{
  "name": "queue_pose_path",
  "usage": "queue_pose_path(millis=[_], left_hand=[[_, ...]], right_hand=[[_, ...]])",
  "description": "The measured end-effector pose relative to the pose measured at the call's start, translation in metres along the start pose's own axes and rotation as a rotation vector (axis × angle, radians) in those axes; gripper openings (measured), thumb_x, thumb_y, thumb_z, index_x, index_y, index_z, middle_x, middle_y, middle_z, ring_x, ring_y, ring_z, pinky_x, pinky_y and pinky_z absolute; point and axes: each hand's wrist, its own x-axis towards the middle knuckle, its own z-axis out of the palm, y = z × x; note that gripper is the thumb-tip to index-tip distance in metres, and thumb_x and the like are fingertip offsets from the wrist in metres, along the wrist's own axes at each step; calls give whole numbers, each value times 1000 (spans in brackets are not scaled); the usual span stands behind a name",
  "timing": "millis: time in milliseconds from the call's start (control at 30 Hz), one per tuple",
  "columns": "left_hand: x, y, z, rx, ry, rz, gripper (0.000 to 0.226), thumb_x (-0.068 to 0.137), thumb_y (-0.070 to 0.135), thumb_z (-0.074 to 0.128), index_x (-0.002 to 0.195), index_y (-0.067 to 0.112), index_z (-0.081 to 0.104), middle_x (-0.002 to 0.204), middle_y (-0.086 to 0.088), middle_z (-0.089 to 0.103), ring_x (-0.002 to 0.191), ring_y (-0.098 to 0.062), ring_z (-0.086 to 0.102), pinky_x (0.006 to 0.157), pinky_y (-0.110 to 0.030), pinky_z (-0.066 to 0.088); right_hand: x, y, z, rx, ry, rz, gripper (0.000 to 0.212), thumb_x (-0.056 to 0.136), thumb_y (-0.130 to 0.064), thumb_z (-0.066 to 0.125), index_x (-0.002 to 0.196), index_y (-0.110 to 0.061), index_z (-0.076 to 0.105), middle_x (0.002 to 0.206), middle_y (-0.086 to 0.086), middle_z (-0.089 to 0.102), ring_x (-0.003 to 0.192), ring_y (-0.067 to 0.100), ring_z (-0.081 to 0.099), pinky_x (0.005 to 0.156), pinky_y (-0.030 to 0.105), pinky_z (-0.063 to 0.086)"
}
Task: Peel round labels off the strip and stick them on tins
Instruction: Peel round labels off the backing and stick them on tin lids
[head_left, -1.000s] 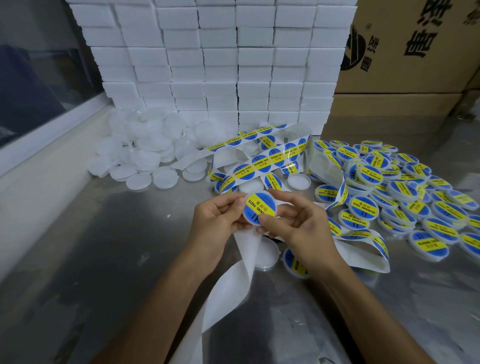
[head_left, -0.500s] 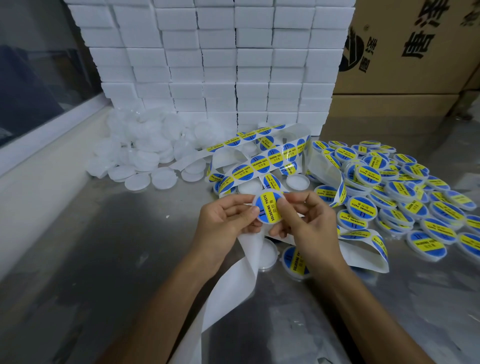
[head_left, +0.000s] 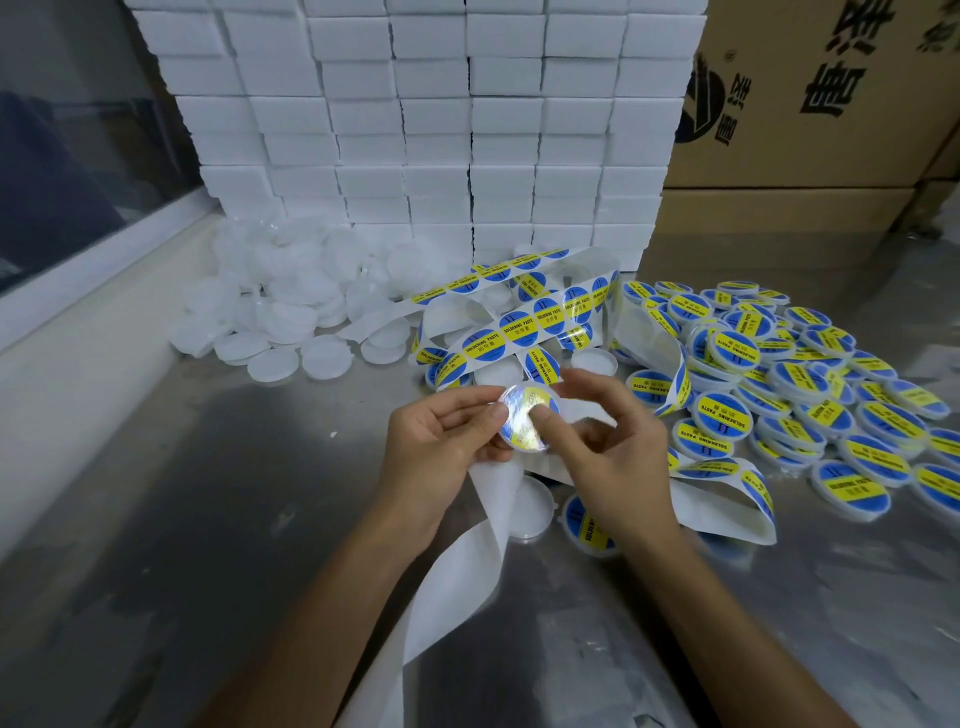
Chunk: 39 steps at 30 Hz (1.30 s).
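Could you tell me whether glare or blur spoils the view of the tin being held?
Head view: glare washes out the label on the tin held by the left hand, with the right hand thumb on it; both hands are slightly motion-blurred; the wide lens bows the white boxes.

Both forearms enter from the bottom edge and converge mid-frame, bare, wrists roughly level. Left hand (head_left: 441, 441): palm turned inward, fingers curled, thumb tip and fingertips pinching the left rim of a small round tin (head_left: 527, 418). Right hand (head_left: 605, 447): back toward the camera, thumb pressed flat on the tin's face, index extended above it, remaining fingers loosely curled behind.
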Motion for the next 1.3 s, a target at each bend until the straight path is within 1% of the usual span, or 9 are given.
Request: queue_pose_path(millis=[100,200,367,567,700,833,967,1133,1300], left_hand=[[0,1,1,-14,27,10,15,68,19,76,82,24,78,88,-9,77,77,-20,74,63,-27,58],[0,1,0,-28,12,10,19,65,21,76,84,22,78,88,-11,76,81,-22,74,63,-26,58],[2,-1,1,64,125,160,7,78,15,77,79,23,77,76,-5,75,62,-11,68,60,-19,54],[12,-9,-10,477,293,233,25,69,20,86,80,34,68,73,3,64,58,0,57,53,-7,44],[15,-18,-14,595,221,107,29,65,33,87,84,35,66,80,4,63,54,-2,54,52,-9,45],[16,-23,-14,689,186,54,28,64,40,86,82,33,66,73,10,65,50,2,55,55,-15,44],[15,-21,-11,622,186,75,30,63,48,84,79,29,66,64,18,66,42,1,55,50,-12,42],[8,-12,-8,632,64,0,55,57,74,66,85,28,61,52,-3,66,34,-14,54,42,-19,41],[1,-8,-1,525,-101,-45,41,66,54,79,95,30,63,51,-1,65,42,-8,57,45,-17,44]], right_hand=[[-2,1,-1,-235,-74,-193,55,69,-32,87,118,-22,67,119,-6,60,98,9,63,68,20,50],[-1,3,-2,-330,-120,-311,54,69,-36,87,117,-19,70,117,-4,60,109,6,59,78,15,46],[6,4,-10,-338,47,-321,39,73,-40,82,106,-20,74,110,-6,68,106,8,62,77,20,47],[44,6,-45,-421,283,-208,24,78,-36,80,97,-21,73,111,-2,64,94,-6,58,73,12,47],[74,19,-70,-576,375,-15,25,84,-39,74,99,-19,71,106,1,67,97,12,60,82,38,53],[104,31,-91,-709,411,133,24,87,-35,71,98,-14,72,100,2,71,80,12,57,63,25,39],[127,38,-106,-797,418,206,25,88,-36,69,95,-13,72,95,7,72,82,23,62,68,33,43],[137,41,-115,-871,422,319,20,87,-25,66,87,-6,72,85,15,70,82,34,65,69,38,52],[132,34,-111,-893,375,255,21,88,-17,59,99,-7,74,83,16,70,77,34,62,66,34,44]])
